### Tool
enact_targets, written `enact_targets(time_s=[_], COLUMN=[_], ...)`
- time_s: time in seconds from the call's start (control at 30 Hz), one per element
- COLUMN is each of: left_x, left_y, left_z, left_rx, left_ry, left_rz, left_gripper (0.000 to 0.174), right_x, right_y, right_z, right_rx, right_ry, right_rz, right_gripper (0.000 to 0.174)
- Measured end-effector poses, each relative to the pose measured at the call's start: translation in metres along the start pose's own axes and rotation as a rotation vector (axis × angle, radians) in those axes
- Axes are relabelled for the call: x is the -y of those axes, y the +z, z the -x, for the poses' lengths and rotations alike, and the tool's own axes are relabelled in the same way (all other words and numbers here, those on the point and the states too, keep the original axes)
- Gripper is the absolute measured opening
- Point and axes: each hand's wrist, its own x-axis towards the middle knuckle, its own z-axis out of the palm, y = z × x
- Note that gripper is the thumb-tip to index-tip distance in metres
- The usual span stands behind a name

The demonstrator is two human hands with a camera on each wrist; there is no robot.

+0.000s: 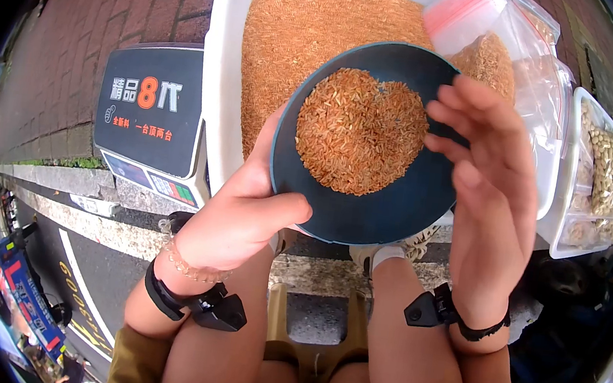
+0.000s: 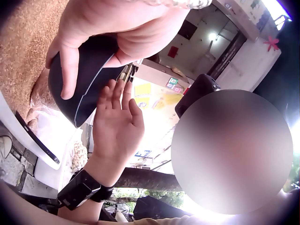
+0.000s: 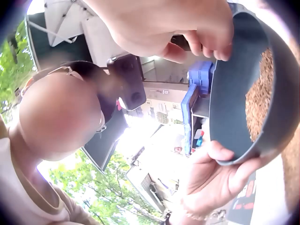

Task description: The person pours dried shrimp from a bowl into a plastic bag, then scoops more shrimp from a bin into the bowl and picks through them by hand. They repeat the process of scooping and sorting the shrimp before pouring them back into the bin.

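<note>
A dark blue-green bowl (image 1: 427, 198) with reddish-brown grain (image 1: 358, 133) in it is tilted above a white tub (image 1: 225, 46) of similar grain. My left hand (image 1: 240, 210) grips the bowl's left side, thumb over the rim; in the left wrist view this hand (image 2: 117, 28) has its fingers spread on the outside of the bowl (image 2: 70, 84). My right hand (image 1: 493, 182) is at the bowl's right rim with fingers loosely bent and holding nothing. In the right wrist view the fingertips of the right hand (image 3: 187, 28) are by the rim; whether they touch it I cannot tell.
A scale (image 1: 149, 109) with a dark printed top stands left of the tub. Clear bags (image 1: 488, 61) of grain lie on the tub's right side. Farther right is a white tray (image 1: 564, 221) holding bagged pale seeds or nuts. Below are my knees and a stone kerb.
</note>
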Motion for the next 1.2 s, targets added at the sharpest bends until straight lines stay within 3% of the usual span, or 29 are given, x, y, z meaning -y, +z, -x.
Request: enact_targets(time_s=[0.07,0.1,0.17,0.27,0.3,0.33,0.4,0.47,0.53,0.6,0.73,0.83,1.0,1.2], left_x=[-0.003,-0.003,-0.003,-0.002,-0.002,-0.003,-0.006,-0.011,-0.009,-0.003,-0.004,-0.003,-0.001,0.004], left_y=[0.005,0.007,0.003,-0.001,-0.002,-0.004,-0.007,-0.002,0.002,0.003,0.000,-0.002,-0.009,-0.012], left_z=[-0.003,-0.002,-0.003,-0.004,-0.004,-0.004,-0.002,0.000,0.001,0.003,0.004,0.003,0.003,0.002], left_rx=[0.094,0.098,0.100,0.115,0.124,0.122,0.125,0.131,0.136,0.097,0.109,0.126,0.046,0.093], left_ry=[0.044,0.063,0.013,-0.063,-0.080,-0.082,-0.174,-0.116,-0.056,0.135,0.139,0.134,-0.048,-0.065], left_rz=[-0.054,-0.027,-0.071,-0.120,-0.126,-0.126,-0.102,-0.070,-0.036,0.078,0.081,0.114,0.101,0.117], left_gripper=[0.079,0.080,0.080,0.079,0.079,0.079,0.078,0.078,0.077,0.055,0.055,0.056,0.055,0.054], right_x=[-0.020,-0.028,-0.038,-0.044,-0.054,-0.055,-0.053,-0.029,-0.009,-0.003,0.006,-0.002,-0.011,-0.019], right_y=[-0.004,-0.003,0.003,0.012,0.016,0.016,0.017,0.015,0.002,-0.005,-0.016,-0.016,-0.009,0.005], right_z=[-0.006,-0.007,-0.009,-0.018,-0.019,-0.022,-0.026,-0.024,-0.023,-0.020,-0.010,-0.012,-0.020,-0.027], right_rx=[0.192,0.195,0.199,0.321,0.293,0.294,0.471,0.492,0.528,0.333,0.180,0.136,0.178,0.408], right_ry=[0.086,0.087,-0.013,-0.010,-0.125,-0.123,-0.199,-0.096,-0.191,-0.421,-0.298,-0.338,-0.399,-0.514], right_rz=[0.161,0.157,0.551,0.631,0.470,0.468,0.331,0.282,0.677,0.755,0.645,0.655,0.704,0.980], right_gripper=[0.047,0.047,0.045,0.044,0.038,0.038,0.034,0.039,0.033,0.029,0.025,0.027,0.031,0.030])
